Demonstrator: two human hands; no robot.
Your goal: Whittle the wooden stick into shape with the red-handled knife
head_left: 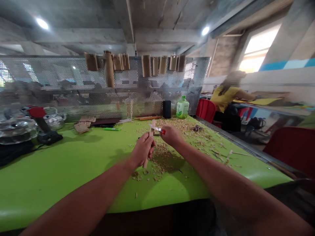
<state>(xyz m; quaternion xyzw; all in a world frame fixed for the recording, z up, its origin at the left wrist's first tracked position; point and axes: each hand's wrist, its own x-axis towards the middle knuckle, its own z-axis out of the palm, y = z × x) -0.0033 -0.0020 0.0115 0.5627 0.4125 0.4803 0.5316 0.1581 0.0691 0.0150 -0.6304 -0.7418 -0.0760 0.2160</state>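
My left hand (143,149) is wrapped round a narrow strip of pale wood (145,163), which stands tilted above the green tabletop (81,167). My right hand (171,135) is closed on a knife with a red handle (162,131). Its bright blade (155,128) reaches left to the upper part of the strip, just above my left fingers; whether it touches the wood is hard to tell. Wood shavings (164,156) lie scattered under and beyond both hands.
A green bottle (182,108) and a black box-like object (166,109) stand at the back. At left are a red-and-black power tool (40,121) and metal kettles (18,127). A person in yellow (222,96) sits at right, near red chairs (206,109).
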